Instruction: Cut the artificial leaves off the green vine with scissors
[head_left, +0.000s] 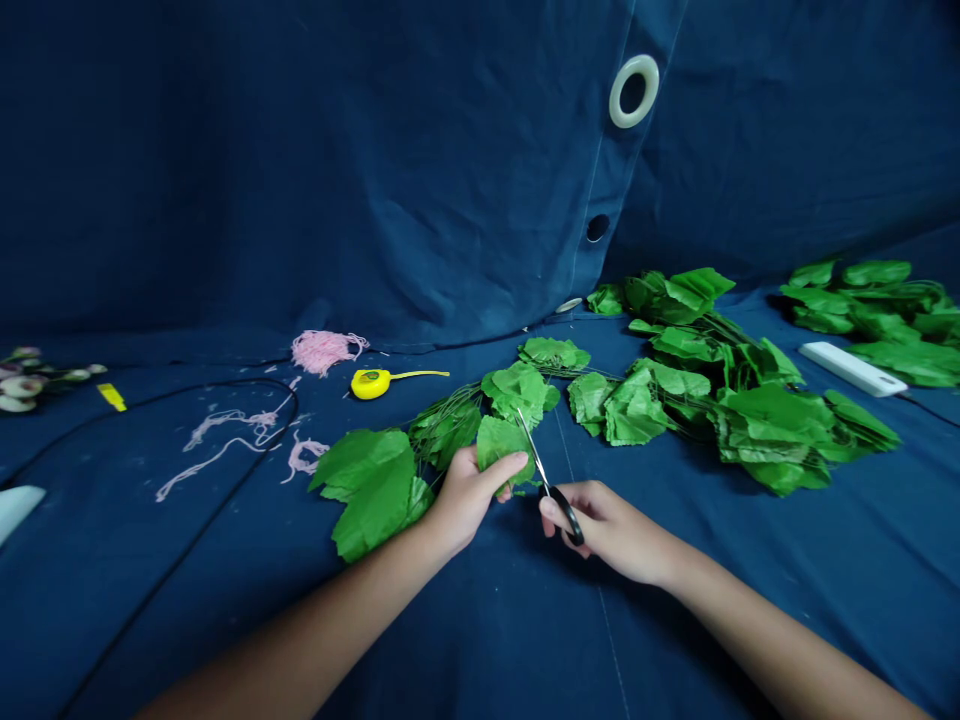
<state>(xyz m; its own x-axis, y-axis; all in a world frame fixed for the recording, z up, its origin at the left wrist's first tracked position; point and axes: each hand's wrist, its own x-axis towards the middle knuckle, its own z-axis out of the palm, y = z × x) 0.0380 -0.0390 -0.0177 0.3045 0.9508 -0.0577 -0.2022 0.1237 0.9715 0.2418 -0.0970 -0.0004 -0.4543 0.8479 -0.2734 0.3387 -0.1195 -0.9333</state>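
Note:
My left hand (471, 492) is closed on a green artificial leaf (501, 448), thumb on top and fingers underneath. Black-handled scissors (559, 505) sit in my right hand (604, 525), with the fingers through the handles. The blades point up and away, right at the leaf's right edge; whether they cut into it I cannot tell. Larger green leaves (375, 485) lie just left of my left hand. Beyond it more leaves (517, 390) spread out, joined by thin dark stems.
Heaps of green leaves (780, 420) lie at right beside a white power strip (853, 368). A yellow tape measure (370, 383), pink yarn (324, 350) and loose strands (225, 440) are at left. A black cable (217, 530) loops across the blue cloth, and a blue curtain (412, 180) hangs behind.

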